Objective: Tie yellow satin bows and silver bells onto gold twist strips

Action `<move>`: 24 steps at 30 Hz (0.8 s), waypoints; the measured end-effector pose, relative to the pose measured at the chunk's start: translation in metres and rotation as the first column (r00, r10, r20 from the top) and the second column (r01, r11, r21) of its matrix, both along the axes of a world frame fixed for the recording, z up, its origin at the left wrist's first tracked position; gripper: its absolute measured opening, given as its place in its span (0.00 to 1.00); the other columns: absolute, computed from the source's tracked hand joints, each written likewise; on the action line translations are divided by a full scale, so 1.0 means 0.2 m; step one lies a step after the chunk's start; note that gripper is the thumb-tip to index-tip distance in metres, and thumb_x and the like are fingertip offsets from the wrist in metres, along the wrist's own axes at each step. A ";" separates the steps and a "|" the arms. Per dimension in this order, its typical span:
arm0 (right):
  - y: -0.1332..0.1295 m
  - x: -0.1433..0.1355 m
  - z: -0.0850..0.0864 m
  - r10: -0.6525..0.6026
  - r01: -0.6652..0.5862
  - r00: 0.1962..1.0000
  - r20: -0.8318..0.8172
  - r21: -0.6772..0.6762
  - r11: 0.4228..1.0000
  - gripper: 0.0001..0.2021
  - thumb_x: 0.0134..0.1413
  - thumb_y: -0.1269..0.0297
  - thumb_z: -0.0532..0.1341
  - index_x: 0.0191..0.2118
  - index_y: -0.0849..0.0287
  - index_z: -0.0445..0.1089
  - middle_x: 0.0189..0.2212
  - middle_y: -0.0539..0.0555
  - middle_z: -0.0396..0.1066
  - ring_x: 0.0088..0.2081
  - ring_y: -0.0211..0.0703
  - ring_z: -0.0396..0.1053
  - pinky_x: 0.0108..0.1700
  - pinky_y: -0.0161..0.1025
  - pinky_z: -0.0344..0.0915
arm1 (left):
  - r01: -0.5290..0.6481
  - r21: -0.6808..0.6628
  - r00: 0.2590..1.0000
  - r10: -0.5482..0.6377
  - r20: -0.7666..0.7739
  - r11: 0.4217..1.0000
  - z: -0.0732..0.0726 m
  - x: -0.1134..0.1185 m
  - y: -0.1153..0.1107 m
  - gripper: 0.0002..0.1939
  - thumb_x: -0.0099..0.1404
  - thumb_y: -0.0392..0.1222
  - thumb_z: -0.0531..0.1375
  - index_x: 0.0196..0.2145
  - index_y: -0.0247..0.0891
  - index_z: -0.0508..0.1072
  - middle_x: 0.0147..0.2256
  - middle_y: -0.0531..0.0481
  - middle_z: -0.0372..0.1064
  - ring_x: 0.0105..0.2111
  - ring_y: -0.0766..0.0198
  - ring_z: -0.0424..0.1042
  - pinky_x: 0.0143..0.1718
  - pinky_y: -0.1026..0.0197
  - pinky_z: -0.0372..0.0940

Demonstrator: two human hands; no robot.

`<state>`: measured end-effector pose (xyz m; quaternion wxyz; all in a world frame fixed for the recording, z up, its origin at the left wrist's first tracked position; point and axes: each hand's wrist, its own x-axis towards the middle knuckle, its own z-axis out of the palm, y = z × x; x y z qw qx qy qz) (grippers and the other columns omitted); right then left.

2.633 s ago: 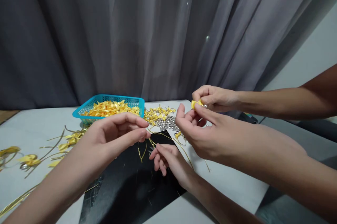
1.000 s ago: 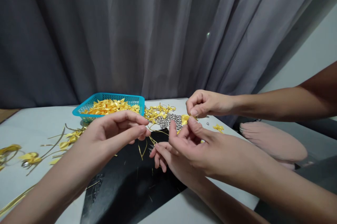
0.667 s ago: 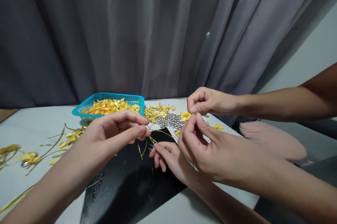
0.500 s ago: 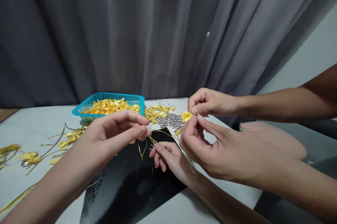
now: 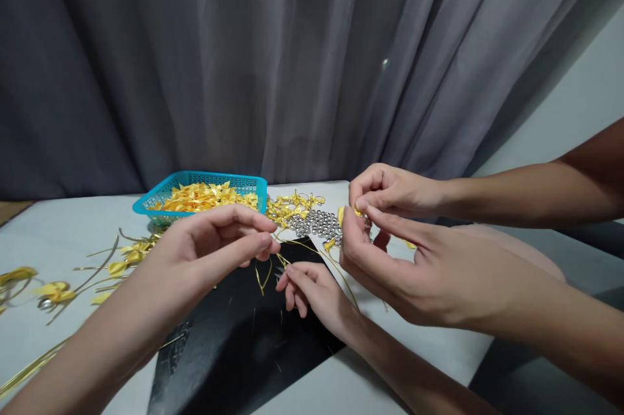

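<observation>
My left hand (image 5: 219, 246) is closed above the black mat, thumb drawn toward the fingertips; whatever it pinches is too small to make out. Lower and to the right, my right hand (image 5: 314, 294) has thumb and forefinger pinched together, with a small pale pointed tip (image 5: 279, 270) beside them. Thin gold wire (image 5: 263, 281) bends between my two hands, close to the fingertips. Silver beads (image 5: 319, 225) lie in a pile behind my hands. Yellow ribbon pieces (image 5: 207, 196) fill a blue basket (image 5: 188, 175) behind my left hand.
From the right, another person's two hands (image 5: 419, 259) hold a yellow ribbon piece (image 5: 341, 214). Wired yellow ribbon pieces (image 5: 131, 252) are scattered at left. The black mat (image 5: 229, 350) lies on a white table (image 5: 297, 389). A grey curtain (image 5: 244, 77) hangs behind.
The other person's nearer hand has shifted slightly right and turned, covering more of the yellow piece, with silver beads now visible by its fingers. My own hands have barely moved.
</observation>
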<state>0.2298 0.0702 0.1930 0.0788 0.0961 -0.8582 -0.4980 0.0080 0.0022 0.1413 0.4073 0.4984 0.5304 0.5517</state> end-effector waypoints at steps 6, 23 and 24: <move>0.02 0.01 0.00 -0.095 0.102 0.995 0.038 -0.478 0.872 0.26 0.56 0.84 0.39 0.40 0.67 0.75 0.38 0.60 0.74 0.40 0.44 0.74 0.35 0.33 0.71 | 0.000 -0.006 1.000 0.000 0.005 1.000 0.01 0.00 0.00 0.02 0.54 0.42 0.65 0.28 0.44 0.76 0.28 0.55 0.75 0.30 0.67 0.74 0.30 0.72 0.67; 0.01 0.00 -0.12 -0.302 0.255 0.953 0.029 -0.618 0.744 0.25 0.61 0.82 0.38 0.48 0.61 0.69 0.49 0.56 0.70 0.43 0.35 0.68 0.40 0.33 0.64 | 0.043 0.008 0.999 -0.043 0.000 0.999 0.01 0.01 -0.02 0.03 0.55 0.43 0.64 0.27 0.43 0.75 0.26 0.54 0.73 0.29 0.65 0.73 0.30 0.69 0.67; 0.00 0.01 -0.14 -0.283 0.237 0.959 0.008 -0.573 0.785 0.21 0.60 0.81 0.43 0.48 0.63 0.69 0.47 0.56 0.71 0.42 0.35 0.69 0.38 0.33 0.63 | 0.070 0.012 0.998 -0.070 -0.009 0.997 -0.02 0.01 -0.03 0.03 0.55 0.43 0.64 0.27 0.43 0.75 0.26 0.54 0.73 0.29 0.65 0.73 0.29 0.68 0.68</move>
